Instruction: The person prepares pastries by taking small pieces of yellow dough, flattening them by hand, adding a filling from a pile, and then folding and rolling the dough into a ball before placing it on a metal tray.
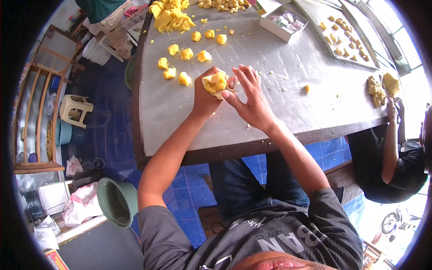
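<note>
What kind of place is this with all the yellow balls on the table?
Probably a small bakery or food workshop: dough-like yellow balls sit on a big table, a bigger yellow lump lies beyond them, and a tray holds little shaped pieces.

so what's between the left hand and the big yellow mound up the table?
In the head view, several small yellow lumps lie on the grey tabletop between the left hand and the yellow mound.

We see the left hand (204, 98) cupping pale dough (217, 94) around a yellow lump (219, 81). The right hand (254, 103) spreads beside it, perhaps touching.
</note>
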Available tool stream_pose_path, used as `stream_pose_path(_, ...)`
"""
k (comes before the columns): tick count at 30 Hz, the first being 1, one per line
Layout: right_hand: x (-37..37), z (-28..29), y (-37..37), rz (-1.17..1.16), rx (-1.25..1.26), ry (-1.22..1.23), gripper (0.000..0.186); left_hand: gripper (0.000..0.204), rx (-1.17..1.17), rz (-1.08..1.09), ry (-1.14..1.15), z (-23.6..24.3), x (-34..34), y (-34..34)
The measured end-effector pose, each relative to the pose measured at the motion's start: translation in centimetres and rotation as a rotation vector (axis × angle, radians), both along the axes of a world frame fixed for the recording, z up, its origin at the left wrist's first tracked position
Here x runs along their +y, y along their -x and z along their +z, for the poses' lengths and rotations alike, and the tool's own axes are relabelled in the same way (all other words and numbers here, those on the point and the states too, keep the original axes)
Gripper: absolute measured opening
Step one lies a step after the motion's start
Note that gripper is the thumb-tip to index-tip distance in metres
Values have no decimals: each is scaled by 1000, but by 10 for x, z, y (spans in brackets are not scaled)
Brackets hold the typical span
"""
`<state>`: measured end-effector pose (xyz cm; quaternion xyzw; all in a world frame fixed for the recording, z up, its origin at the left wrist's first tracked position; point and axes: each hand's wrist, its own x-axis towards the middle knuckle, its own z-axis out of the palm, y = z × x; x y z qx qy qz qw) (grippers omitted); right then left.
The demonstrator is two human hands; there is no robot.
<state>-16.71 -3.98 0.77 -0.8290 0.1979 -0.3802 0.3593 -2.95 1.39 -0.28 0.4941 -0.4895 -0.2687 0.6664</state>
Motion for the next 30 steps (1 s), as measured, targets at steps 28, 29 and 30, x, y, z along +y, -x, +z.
stream_pose_path(28, -17, 30, 3, 257, 161, 547, 19, 29, 620, -369, -320, -10, -2, -8)
stream_pose_path(29, -18, 30, 4, 268, 146, 504, 18, 29, 623, -366, -319, -12, -1, -10)
stream_pose_path(30, -19, 29, 4, 272, 146, 503, 18, 28, 545, -413, -319, -12, 0, -13)
